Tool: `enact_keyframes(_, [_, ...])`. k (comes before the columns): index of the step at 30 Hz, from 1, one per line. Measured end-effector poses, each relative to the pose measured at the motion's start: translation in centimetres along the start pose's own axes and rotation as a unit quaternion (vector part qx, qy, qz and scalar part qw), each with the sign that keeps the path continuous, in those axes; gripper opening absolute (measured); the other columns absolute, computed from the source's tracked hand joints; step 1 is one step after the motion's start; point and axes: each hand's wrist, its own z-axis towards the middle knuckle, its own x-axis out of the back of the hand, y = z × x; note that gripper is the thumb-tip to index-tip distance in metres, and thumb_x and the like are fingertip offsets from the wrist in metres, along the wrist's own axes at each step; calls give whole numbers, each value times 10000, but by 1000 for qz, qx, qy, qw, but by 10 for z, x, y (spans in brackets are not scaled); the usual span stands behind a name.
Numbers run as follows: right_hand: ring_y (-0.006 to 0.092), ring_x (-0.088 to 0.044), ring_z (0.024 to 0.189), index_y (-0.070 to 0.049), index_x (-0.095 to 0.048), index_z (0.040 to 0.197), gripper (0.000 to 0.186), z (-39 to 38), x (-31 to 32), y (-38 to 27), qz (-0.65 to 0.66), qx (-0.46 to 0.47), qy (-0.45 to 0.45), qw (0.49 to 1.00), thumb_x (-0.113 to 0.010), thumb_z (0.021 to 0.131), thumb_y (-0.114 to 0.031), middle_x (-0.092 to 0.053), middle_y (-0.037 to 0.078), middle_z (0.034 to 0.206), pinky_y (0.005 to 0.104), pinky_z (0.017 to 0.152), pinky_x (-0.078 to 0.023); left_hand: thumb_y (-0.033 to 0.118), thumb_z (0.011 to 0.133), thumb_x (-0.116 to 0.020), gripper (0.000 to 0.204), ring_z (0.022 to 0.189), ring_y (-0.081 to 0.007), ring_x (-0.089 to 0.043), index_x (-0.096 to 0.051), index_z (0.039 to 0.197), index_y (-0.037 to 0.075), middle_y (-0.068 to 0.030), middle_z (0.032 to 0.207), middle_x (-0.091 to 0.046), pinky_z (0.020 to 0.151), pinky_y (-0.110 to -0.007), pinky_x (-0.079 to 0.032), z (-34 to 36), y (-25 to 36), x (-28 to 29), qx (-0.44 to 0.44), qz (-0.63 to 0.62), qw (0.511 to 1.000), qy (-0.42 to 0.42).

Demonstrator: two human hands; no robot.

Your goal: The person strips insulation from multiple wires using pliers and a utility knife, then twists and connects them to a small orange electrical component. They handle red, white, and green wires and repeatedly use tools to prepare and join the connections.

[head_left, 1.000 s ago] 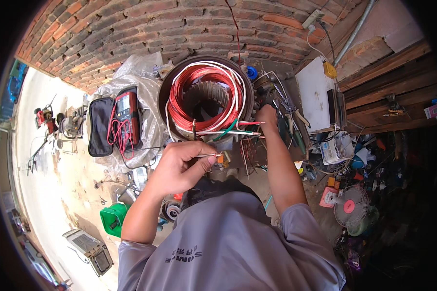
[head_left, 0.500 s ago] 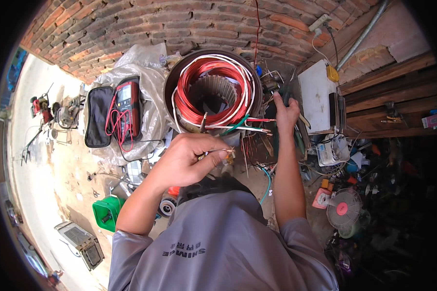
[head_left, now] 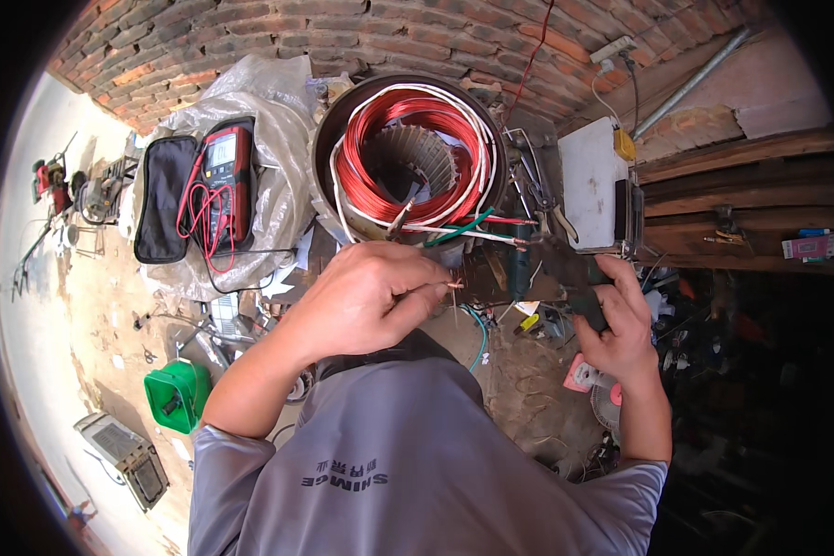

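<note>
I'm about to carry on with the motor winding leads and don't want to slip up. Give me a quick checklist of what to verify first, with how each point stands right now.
1. Left hand pinching a bare copper wire end between its fingers: ok.
2. Right hand gripping a dark tool: ok; the tool's type: cannot tell.
3. Tool tip meeting the wire end: not ok, they are apart.
4. Stator with its red copper coil sits upright on the bench: ok.
5. Red multimeter close by, beside the stator: ok; whether it is switched on: cannot tell.
6. White and green leads free of tangles: cannot tell.
</note>
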Motion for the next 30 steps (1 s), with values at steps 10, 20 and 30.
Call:
enact_keyframes(10, [352,-596,1122,-6,-717,912,161,34,20,-42,-318,165,-70,931,-728,795,-115,-610,158,1335,508,946,-477,71,926,-708,113,773,-357,-659,-744,998,-7,-147,844,-692,681,-437,-512,-4,-5,0,-30,-5,999,11])
enact_keyframes(20, [346,-594,1138,-29,-697,914,197,40,26,-58,-369,171,-102,908,-685,749,-137,-611,151,1332,515,987,-473,95,922,-681,130,806,-369,-659,-735,993,1,-160,835,-676,711,-477,-509,-5,-3,2,-8,-19,1000,6])
enact_keyframes(30, [306,-605,1057,24,-727,960,205,48,33,-68,-383,181,-98,901,-708,816,-120,-625,161,1259,477,925,-478,78,917,-692,131,792,-353,-667,-747,1005,-1,-154,860,-695,691,-453,-517,-4,-5,1,-31,-32,999,25])
